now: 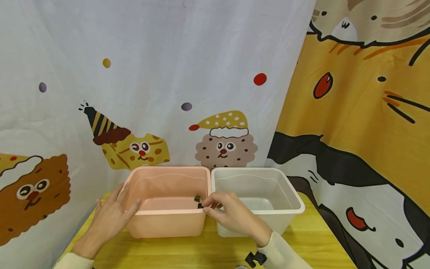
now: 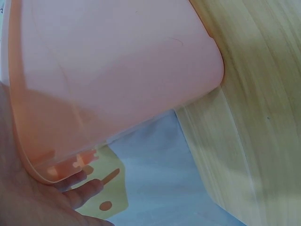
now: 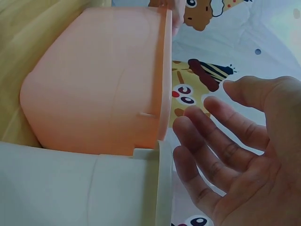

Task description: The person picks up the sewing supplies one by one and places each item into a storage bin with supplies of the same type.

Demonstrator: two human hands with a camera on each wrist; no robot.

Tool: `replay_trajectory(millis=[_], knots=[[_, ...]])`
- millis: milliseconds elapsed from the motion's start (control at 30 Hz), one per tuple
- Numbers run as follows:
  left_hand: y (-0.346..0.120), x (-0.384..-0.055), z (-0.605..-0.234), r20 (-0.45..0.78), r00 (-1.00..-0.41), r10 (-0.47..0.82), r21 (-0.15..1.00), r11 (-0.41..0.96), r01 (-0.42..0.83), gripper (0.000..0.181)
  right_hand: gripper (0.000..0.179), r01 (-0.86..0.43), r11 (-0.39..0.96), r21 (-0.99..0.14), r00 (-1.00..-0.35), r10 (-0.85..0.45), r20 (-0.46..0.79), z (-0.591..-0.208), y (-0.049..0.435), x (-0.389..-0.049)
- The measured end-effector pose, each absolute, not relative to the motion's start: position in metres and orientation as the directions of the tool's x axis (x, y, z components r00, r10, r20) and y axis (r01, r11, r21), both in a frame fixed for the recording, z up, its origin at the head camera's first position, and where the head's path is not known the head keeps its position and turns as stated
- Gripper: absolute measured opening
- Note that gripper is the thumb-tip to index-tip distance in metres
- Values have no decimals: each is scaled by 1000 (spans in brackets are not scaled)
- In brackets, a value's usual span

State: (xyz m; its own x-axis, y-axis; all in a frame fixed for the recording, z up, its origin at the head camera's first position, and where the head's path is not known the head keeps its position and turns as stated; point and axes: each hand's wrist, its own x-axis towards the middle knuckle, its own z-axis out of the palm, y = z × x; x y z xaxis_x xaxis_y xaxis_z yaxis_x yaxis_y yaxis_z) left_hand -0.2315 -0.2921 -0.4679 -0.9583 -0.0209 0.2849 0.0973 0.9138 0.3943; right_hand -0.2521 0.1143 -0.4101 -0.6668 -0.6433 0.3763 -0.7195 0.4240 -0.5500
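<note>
My left hand (image 1: 111, 215) lies at the left front corner of the pink bin (image 1: 164, 224), its fingers fairly straight. In the left wrist view, that hand (image 2: 42, 197) touches the bin's rim. Over the adjoining rims of the pink bin and the white bin (image 1: 255, 220) is my right hand (image 1: 231, 213). Just off its fingertips, inside the pink bin's right end, is a small dark item (image 1: 197, 198) with greenish-gold and black parts; its kind is unclear. The right wrist view shows the right hand (image 3: 235, 155) with spread, loosely bent fingers and nothing between them.
Both bins stand side by side on a yellow wood-grain table (image 1: 147, 254). A printed cartoon curtain (image 1: 151, 74) hangs close behind them, with another (image 1: 352, 112) on the right. A black clip-like piece (image 1: 256, 259) is by the right sleeve.
</note>
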Motion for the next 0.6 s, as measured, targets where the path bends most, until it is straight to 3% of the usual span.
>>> replay_trajectory(millis=[167,600], knots=[[-291,-231,-466,284,-959,-18,389,916,98,94,10,-735,423,-530,-659,-629,412,-414,122,-241],[-291,-233,-466,292,-956,-19,364,927,93,94,7,-631,475,-614,-747,-586,314,-434,155,-219]])
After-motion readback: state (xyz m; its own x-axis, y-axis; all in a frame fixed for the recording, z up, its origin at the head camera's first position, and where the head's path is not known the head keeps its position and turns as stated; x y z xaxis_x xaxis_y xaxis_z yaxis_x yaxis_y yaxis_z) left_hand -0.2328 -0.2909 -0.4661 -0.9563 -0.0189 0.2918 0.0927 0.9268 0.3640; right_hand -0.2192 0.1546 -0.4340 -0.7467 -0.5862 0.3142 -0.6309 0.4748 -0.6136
